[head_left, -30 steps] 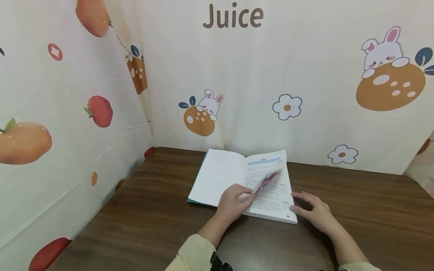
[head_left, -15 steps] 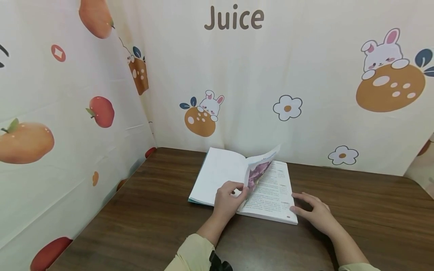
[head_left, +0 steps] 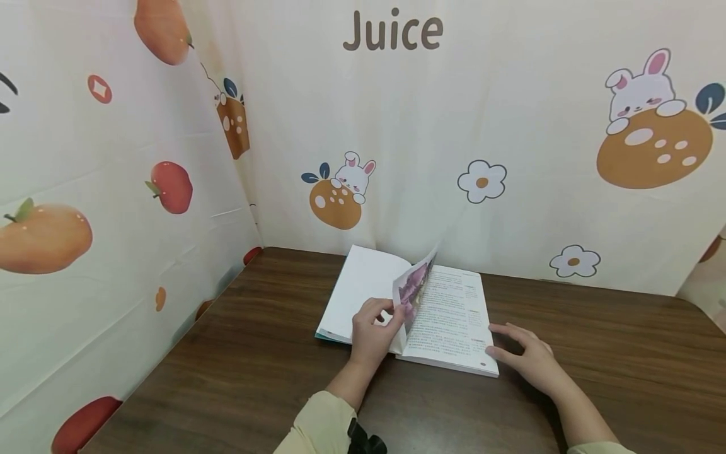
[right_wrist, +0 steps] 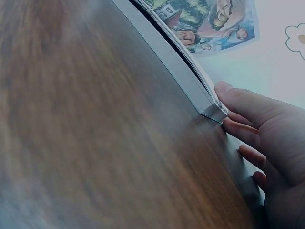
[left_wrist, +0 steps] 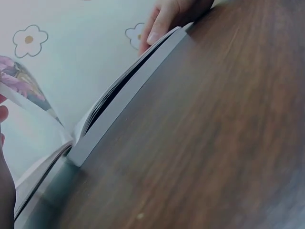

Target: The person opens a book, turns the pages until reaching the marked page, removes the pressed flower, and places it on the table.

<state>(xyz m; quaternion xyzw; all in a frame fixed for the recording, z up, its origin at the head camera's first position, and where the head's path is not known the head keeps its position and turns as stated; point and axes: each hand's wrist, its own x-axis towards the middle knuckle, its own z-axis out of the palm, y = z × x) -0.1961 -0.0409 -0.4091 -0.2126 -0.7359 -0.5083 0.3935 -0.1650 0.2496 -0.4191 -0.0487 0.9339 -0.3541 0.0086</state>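
Observation:
An open book (head_left: 448,321) lies on the table, with a blank white page at left and printed text at right. My left hand (head_left: 371,331) pinches a page (head_left: 414,287) by its lower part. That page stands tilted near the spine, its purple picture side toward the right. Colored illustrations on the raised page (right_wrist: 214,24) also show in the right wrist view. My right hand (head_left: 524,353) holds the book's right edge near the bottom corner. Its thumb (right_wrist: 233,95) touches the top of the edge, with curved fingers lower at the side.
The brown wooden table (head_left: 249,353) extends on both sides of the book. A pale printed curtain (head_left: 420,126) hangs behind the table's far edge, just beyond the book. Another curtain (head_left: 130,252) runs along the left side.
My left hand has moved left, turning the page from the right side up toward the spine; more of the text beneath shows. The right hand has stayed at the book's edge.

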